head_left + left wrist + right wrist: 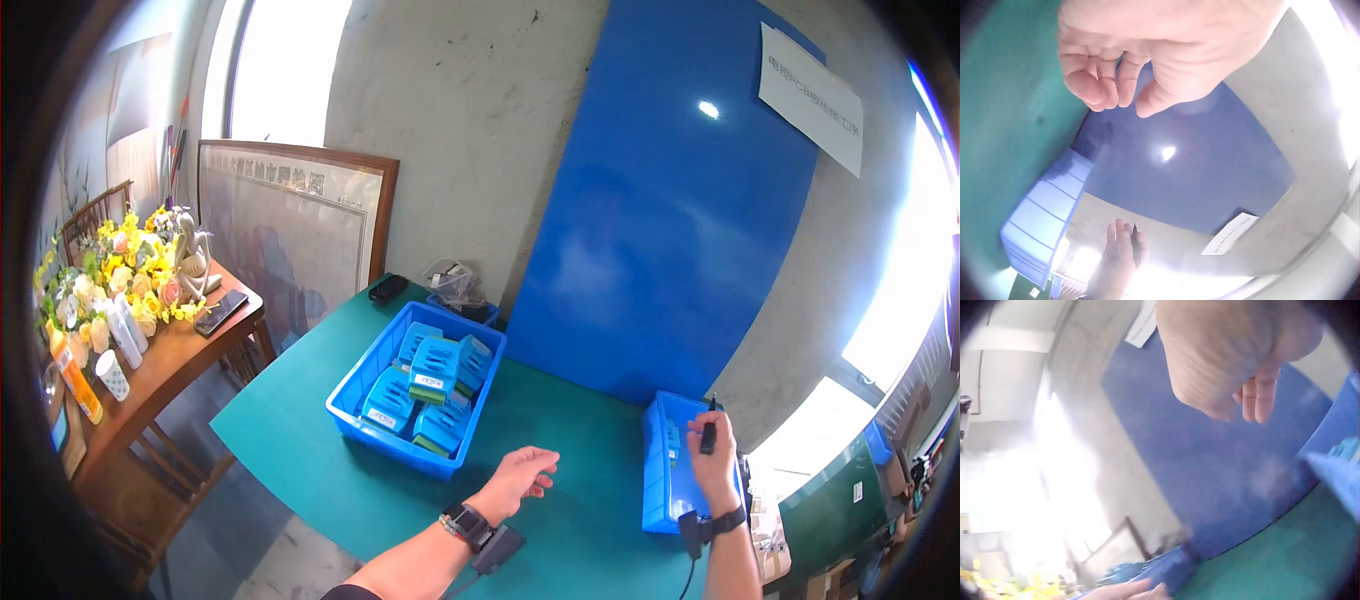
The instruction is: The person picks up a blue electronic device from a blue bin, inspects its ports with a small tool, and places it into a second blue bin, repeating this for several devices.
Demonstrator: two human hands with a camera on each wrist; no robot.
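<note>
My right hand (712,470) holds a slim black tool with a thin pointed tip (709,436), above the right blue bin (662,500). The tool also shows as a dark pointed shape (1137,242) in the left wrist view; its exact kind is not clear. Inside that bin lie a few light blue pieces (673,440), partly hidden. My left hand (517,482) hovers over the green table, fingers loosely curled with nothing in them. It is nearest the larger blue bin (345,405), which holds several blue-cased modules (436,364) with green edges and white labels.
A green table (290,440) carries both bins. Behind it a blue board (660,220) leans on the wall. At the table's back lie a black object (388,289) and a small blue container (485,312) with a clear bag. A wooden table (160,365) with flowers stands left.
</note>
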